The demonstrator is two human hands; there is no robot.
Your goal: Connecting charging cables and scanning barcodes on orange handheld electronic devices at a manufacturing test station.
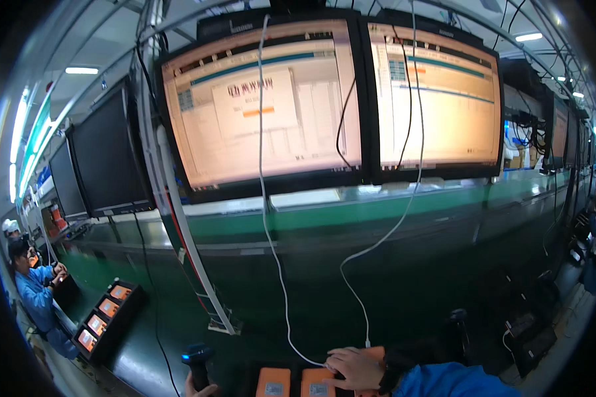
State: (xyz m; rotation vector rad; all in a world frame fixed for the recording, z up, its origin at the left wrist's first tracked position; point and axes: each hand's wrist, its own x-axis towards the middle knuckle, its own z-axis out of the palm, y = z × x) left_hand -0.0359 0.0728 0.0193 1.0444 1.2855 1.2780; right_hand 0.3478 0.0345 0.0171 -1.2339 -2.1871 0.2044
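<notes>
At the bottom edge, my left hand is closed round the handle of a dark handheld barcode scanner with a blue light. My right hand, with a dark band at its wrist and a blue sleeve, is over a row of orange box-shaped devices. Its fingertips pinch the end of a white cable; the plug itself is hidden. One orange device lies left of the hand, another orange device under its fingers. A third orange device, partly covered by the hand, has a second white cable at its top.
Two lit monitors hang above the green bench. A metal post stands left of centre. A black tray with several orange devices lies at left, beside a person in blue. Another dark scanner stands at right.
</notes>
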